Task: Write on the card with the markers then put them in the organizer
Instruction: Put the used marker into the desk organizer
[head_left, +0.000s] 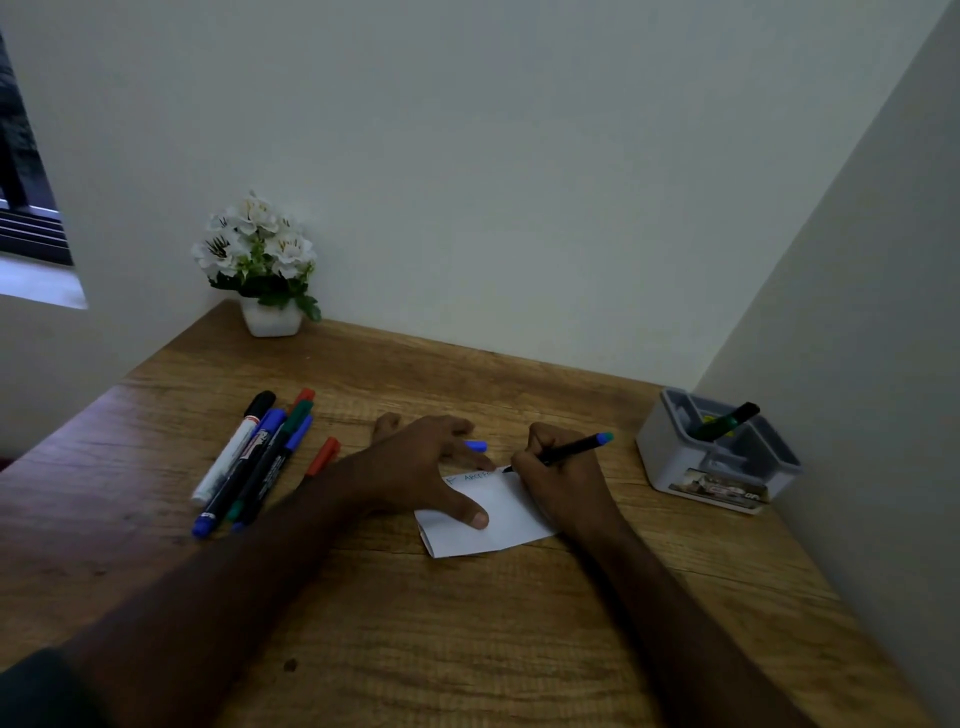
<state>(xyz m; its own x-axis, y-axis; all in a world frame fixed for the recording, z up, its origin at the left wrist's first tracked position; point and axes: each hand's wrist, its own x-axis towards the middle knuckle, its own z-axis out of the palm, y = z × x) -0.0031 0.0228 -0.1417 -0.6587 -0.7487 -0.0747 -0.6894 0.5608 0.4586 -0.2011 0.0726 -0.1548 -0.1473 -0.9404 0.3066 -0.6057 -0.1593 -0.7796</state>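
A white card (501, 519) lies on the wooden desk (467, 623), with a line of letters along its far edge. My left hand (421, 467) presses flat on the card, fingers spread, and a blue cap (476, 445) shows between its fingers. My right hand (563, 467) grips a black marker with a blue end (571, 449), its tip touching the card's far right corner. Several markers (254, 457) lie in a loose bundle to the left. A grey organizer (691, 467) stands at the right with one green marker (727, 420) in it.
A white pot of white flowers (260, 265) stands at the desk's far left corner. Walls close the desk at the back and on the right. A red-capped marker (323, 456) lies apart, partly under my left forearm.
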